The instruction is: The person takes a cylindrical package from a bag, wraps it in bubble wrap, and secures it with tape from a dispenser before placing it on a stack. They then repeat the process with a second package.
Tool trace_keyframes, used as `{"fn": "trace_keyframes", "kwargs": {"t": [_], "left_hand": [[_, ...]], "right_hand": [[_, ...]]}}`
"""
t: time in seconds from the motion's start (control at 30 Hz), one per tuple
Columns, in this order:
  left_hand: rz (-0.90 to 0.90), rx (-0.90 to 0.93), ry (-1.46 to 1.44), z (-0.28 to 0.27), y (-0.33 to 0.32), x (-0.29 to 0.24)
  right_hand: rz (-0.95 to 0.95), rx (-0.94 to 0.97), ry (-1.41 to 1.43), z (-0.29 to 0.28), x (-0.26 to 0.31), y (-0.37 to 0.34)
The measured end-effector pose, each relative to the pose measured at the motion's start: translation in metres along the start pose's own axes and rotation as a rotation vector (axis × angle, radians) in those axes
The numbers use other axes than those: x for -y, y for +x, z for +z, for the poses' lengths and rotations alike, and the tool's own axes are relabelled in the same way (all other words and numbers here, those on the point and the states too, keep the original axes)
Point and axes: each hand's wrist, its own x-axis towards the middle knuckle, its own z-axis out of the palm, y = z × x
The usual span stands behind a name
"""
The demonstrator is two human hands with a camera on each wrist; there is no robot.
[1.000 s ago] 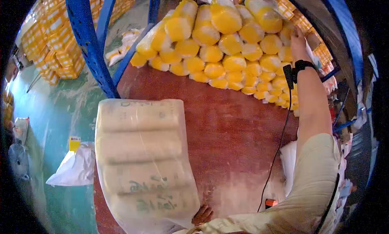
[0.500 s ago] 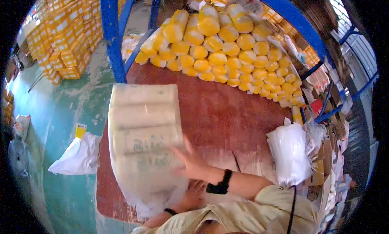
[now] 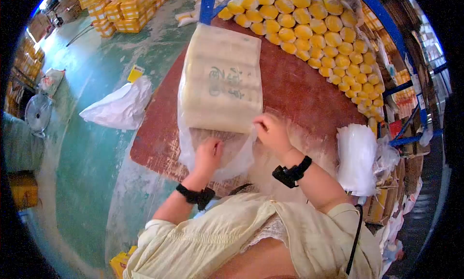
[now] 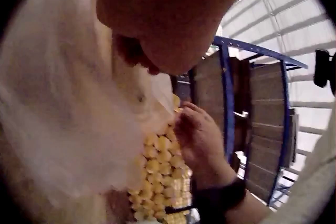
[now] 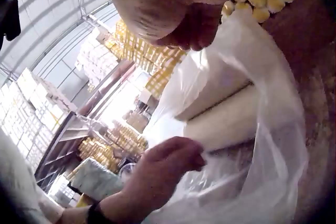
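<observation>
A clear plastic bag (image 3: 241,158) holds a row of pale wrapped rolls (image 3: 224,76) with green handwriting on them. It lies on the red-brown table, its loose open end toward me. My right hand (image 3: 273,134) pinches the bag's edge at the right, beside the nearest roll. Curled fingers of my left hand (image 3: 209,156) grip the film at the mouth's near left side. In the right wrist view the bag's mouth gapes, with the pale rolls (image 5: 226,113) visible inside. The left wrist view has loose film (image 4: 58,98) hanging beside my left hand.
Yellow-ended wrapped rolls (image 3: 309,32) are stacked at the table's far right. A white plastic bundle (image 3: 356,158) lies at the right edge by cardboard. Blue frame posts (image 3: 208,6) rise beyond the table (image 3: 309,93). On the green floor at left lies a white sack (image 3: 121,102).
My right hand has come from the far roll stack, across the top of the bag, to its near edge. Both hands are now at the bag's open end. The head view has shifted.
</observation>
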Motion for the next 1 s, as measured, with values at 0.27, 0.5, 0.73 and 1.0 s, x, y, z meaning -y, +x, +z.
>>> {"fn": "trace_keyframes", "kwargs": {"t": [0.27, 0.5, 0.73, 1.0], "left_hand": [[0.389, 0.014, 0.526, -0.044, 0.109, 0.004], [0.313, 0.645, 0.637, -0.053, 0.163, 0.032], [0.394, 0.684, 0.683, -0.068, 0.12, -0.043], [-0.098, 0.811, 0.334, -0.065, 0.091, -0.045]], "right_hand": [[-0.259, 0.209, 0.01, 0.04, 0.004, -0.07], [0.056, 0.032, -0.205, -0.047, -0.015, -0.157], [0.729, -0.605, -0.361, -0.161, -0.104, -0.293], [0.916, -0.927, -0.74, -0.24, -0.198, -0.382]]}}
